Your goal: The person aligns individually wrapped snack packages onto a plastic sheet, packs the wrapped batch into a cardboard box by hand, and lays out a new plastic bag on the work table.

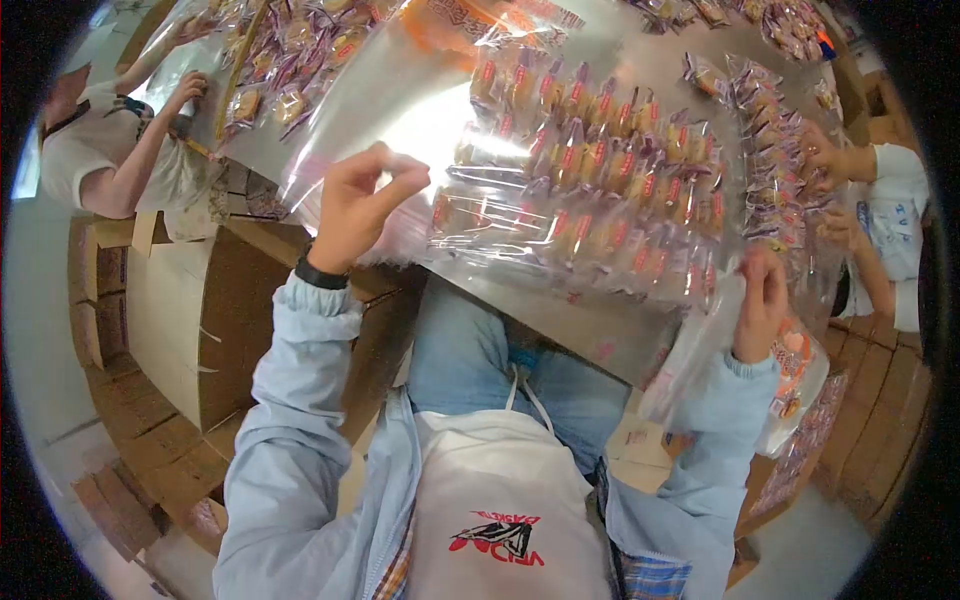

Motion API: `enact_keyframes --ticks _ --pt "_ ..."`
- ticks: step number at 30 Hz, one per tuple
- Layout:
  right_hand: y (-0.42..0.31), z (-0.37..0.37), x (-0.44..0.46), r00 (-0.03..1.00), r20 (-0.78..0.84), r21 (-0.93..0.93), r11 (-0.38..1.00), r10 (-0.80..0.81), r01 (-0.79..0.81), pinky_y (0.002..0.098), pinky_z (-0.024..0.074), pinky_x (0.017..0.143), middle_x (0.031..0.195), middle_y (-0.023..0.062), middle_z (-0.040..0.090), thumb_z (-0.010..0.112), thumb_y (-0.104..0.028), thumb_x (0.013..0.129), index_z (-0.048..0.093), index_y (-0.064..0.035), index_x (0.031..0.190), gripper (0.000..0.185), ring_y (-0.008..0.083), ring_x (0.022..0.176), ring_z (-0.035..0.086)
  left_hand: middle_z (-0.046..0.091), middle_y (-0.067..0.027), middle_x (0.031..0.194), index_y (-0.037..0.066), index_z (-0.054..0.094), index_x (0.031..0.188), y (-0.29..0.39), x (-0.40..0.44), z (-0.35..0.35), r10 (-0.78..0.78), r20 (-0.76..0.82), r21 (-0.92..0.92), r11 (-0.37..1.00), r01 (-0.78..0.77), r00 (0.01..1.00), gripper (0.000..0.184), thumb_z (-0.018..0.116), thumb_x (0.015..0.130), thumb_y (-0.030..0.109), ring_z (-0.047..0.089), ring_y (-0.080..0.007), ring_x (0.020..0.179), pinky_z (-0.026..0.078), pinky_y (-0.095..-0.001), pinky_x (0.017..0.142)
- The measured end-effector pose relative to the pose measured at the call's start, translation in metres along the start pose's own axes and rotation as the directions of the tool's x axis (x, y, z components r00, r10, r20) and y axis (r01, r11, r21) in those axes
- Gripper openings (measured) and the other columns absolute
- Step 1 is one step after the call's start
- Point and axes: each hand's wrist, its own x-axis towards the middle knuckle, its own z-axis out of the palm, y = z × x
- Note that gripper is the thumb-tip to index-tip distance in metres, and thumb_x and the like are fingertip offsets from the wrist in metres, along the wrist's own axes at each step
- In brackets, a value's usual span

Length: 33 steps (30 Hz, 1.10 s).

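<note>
Rows of small wrapped cakes (590, 165) in clear and purple wrappers lie on the metal table, the nearer rows under a shiny clear plastic bag (490, 210). My left hand (365, 205), with a black band at the wrist, is at the left of these rows. Its thumb and fingers are pinched together; whatever is between the tips I cannot make out. At the right end of the rows, my right hand (762, 300) is closed on the edge of the clear bag, whose loose film hangs down over the table's front edge.
A pile of flat plastic bags (340, 120) lies left of the rows. More wrapped cakes (770, 150) stand at the right, near a co-worker's hands (825, 160). Another person (120, 140) works at the far left. Cardboard boxes (240, 320) stand below the table.
</note>
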Motion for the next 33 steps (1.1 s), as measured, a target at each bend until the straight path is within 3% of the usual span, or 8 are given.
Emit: enact_keyframes --ticks 2,5,8,13,16,24,29,33 --pt "0.013 0.035 0.017 0.996 -0.066 0.029 0.998 0.055 -0.053 0.0266 0.0424 0.088 0.109 0.0031 0.061 0.054 -0.028 0.11 0.062 0.001 0.127 0.035 0.0122 0.096 0.053 0.063 -0.0153 0.136 0.002 0.074 0.098 -0.011 0.013 0.015 0.039 -0.015 -0.035 0.999 -0.04 0.999 0.007 0.076 0.091 0.005 0.059 -0.0131 0.099 0.046 -0.0291 0.091" --pt "0.018 0.043 0.042 0.986 0.001 0.144 0.976 0.168 -0.166 0.0286 0.0415 0.099 0.133 0.0089 0.057 0.049 -0.036 0.112 0.061 -0.0011 0.127 0.04 0.0137 0.112 0.055 0.038 -0.0184 0.164 0.008 0.064 0.11 -0.028 0.023 0.035 -0.079 0.043 -0.229 0.969 0.087 0.996 0.011 0.068 0.101 0.013 0.05 -0.0181 0.133 0.037 -0.0346 0.113" --pt "0.029 0.036 0.061 0.984 0.033 0.11 0.978 0.174 -0.177 0.0306 0.0442 0.103 0.137 0.0121 0.063 0.05 -0.034 0.112 0.062 -0.001 0.121 0.036 0.0153 0.118 0.058 0.037 -0.018 0.164 0.009 0.059 0.113 -0.043 0.032 0.046 -0.075 0.059 -0.344 0.935 0.091 0.995 0.012 0.065 0.104 0.015 0.049 -0.0169 0.132 0.037 -0.0361 0.114" --pt "0.016 0.032 0.035 0.989 -0.078 0.04 0.991 0.127 -0.125 0.029 0.0485 0.093 0.111 0.0075 0.069 0.055 -0.028 0.111 0.062 -0.0007 0.111 0.028 0.0116 0.101 0.061 0.07 -0.0077 0.108 0.003 0.06 0.11 -0.017 0.014 0.034 -0.148 0.01 -0.092 0.985 0.148 0.989 0.016 0.065 0.104 0.017 0.065 -0.0225 0.112 0.049 -0.0363 0.102" --pt "0.013 0.014 0.009 0.988 0.098 0.029 0.992 0.118 -0.121 0.0267 0.0481 0.085 0.102 0.0052 0.069 0.057 -0.028 0.11 0.06 -0.0009 0.106 0.027 0.0092 0.089 0.057 0.07 -0.008 0.105 0.002 0.062 0.106 -0.014 0.0 0.02 -0.118 0.101 0.003 0.993 0.119 0.988 0.016 0.067 0.103 0.016 0.067 -0.0245 0.111 0.05 -0.0374 0.101" --pt "0.009 0.037 0.002 0.999 -0.01 -0.078 0.996 -0.033 0.032 0.0256 0.0526 0.085 0.152 0.012 0.051 0.046 -0.03 0.113 0.052 -0.0044 0.114 0.026 0.0124 0.1 0.06 0.063 -0.0204 0.135 0.004 0.053 0.098 -0.017 -0.008 0.036 -0.018 0.023 -0.137 0.99 0.021 1.0 0.02 0.061 0.107 0.02 0.052 -0.0206 0.132 0.041 -0.0376 0.11" --pt "0.014 0.026 0.01 0.998 0.037 -0.056 0.997 -0.041 0.043 0.0278 0.0492 0.09 0.11 0.0106 0.069 0.046 -0.027 0.113 0.053 -0.0017 0.114 0.027 0.0164 0.118 0.063 0.074 -0.0146 0.114 0.002 0.054 0.101 -0.011 -0.012 0.027 -0.056 0.032 0.07 0.996 0.054 0.998 0.023 0.062 0.107 0.022 0.066 -0.0157 0.105 0.054 -0.0334 0.085" --pt "0.025 0.026 0.022 0.999 -0.038 -0.052 0.998 -0.036 0.034 0.0212 0.047 0.074 0.106 0.0075 0.074 0.05 -0.029 0.112 0.054 -0.0048 0.106 0.025 0.003 0.077 0.053 0.075 -0.0134 0.107 0.001 0.056 0.102 0.003 -0.006 0.036 -0.171 -0.016 -0.024 0.985 0.171 0.985 0.021 0.063 0.105 0.02 0.069 -0.0141 0.096 0.057 -0.0294 0.073"
